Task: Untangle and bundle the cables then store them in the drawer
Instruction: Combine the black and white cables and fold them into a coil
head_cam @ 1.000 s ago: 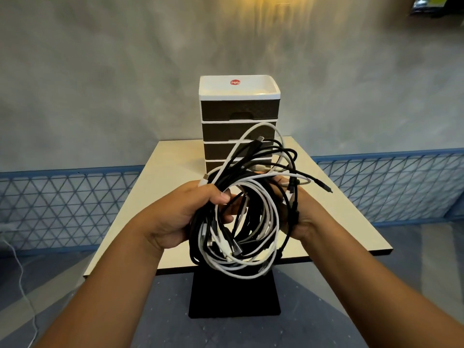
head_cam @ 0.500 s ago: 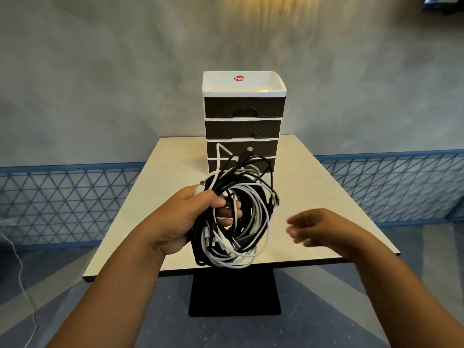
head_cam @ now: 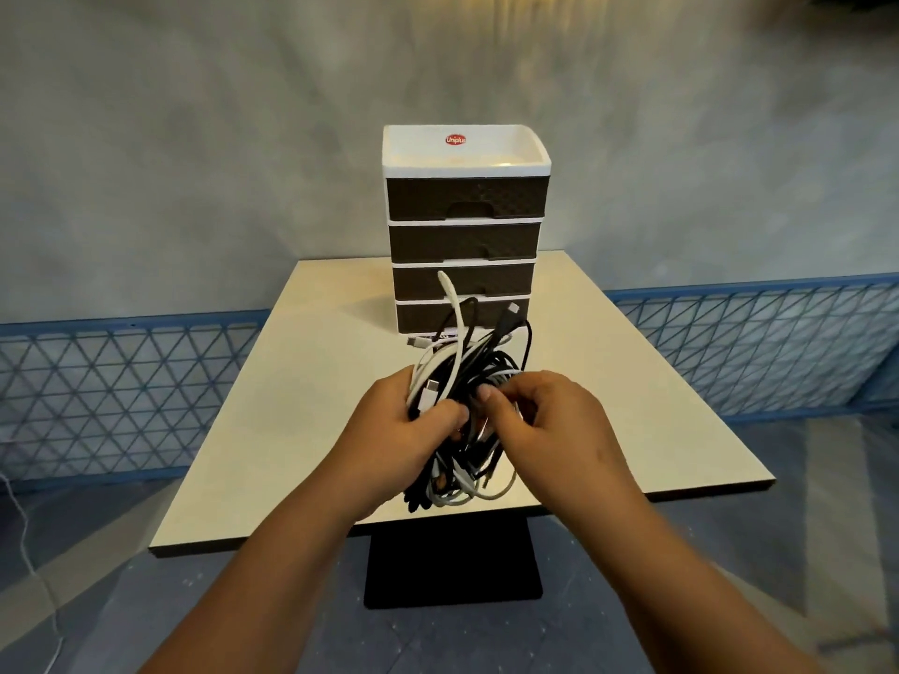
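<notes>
At the far left, a thin white cord (head_cam: 22,522) trails over the grey speckled floor, in front of a blue metal lattice fence (head_cam: 121,381) that runs along the foot of a rough, mottled grey wall. The square table (head_cam: 301,406) has a smooth, cream matte top on a black block pedestal.

The left hand (head_cam: 394,430) curls its fingers and thumb round the tangled cable bundle (head_cam: 462,377), gripping it at the bundle's 9 o'clock side, held above the table's near half. The bundle is a loose knot of glossy black and white round cables; one stiff white cable arches up toward 12 o'clock, and small rectangular plugs stick out at 10 and 1 o'clock. Loops hang below the hands at 6 o'clock.

Behind the bundle, at 12 o'clock, stands the drawer tower (head_cam: 464,235): four dark brown drawers with woven-textured fronts in a white plastic frame, all closed, with a tray-like top bearing a red oval sticker.

The right hand (head_cam: 545,425) pinches into strands at the bundle's 3 o'clock side, fingers bent tightly.
</notes>
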